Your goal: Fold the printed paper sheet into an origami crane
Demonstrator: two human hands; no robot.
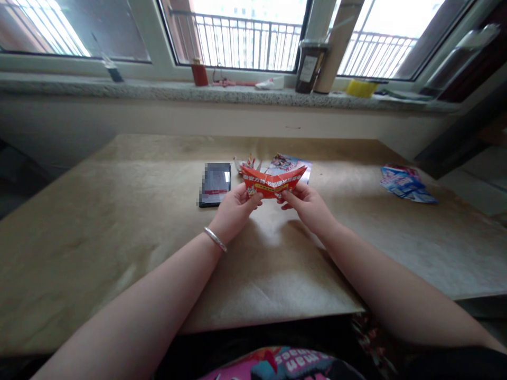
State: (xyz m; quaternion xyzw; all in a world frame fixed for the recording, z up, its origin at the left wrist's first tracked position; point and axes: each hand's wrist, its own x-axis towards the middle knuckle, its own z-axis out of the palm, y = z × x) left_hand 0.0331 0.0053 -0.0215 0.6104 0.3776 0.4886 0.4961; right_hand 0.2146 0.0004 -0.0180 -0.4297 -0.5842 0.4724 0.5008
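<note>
Between my two hands is a folded piece of red printed paper (271, 182), boat-like in shape, with pointed ends rising left and right and white lettering across its front. My left hand (240, 205) pinches its lower left side, thumb in front. On the lower right side, my right hand (303, 201) grips it the same way. The paper is held above the table, and some fingers are hidden behind it. Just behind it lie a small folded paper piece (240, 164) in white and red and a colourful printed sheet (291, 162), both partly covered.
A tablet or phone (216, 184) with a lit screen lies left of my hands. Several blue and red printed sheets (407, 183) are piled on the right of the table (119, 227). On the windowsill (150, 91) stand a red container (199, 74), a dark jar (309, 68) and a yellow object (361, 88).
</note>
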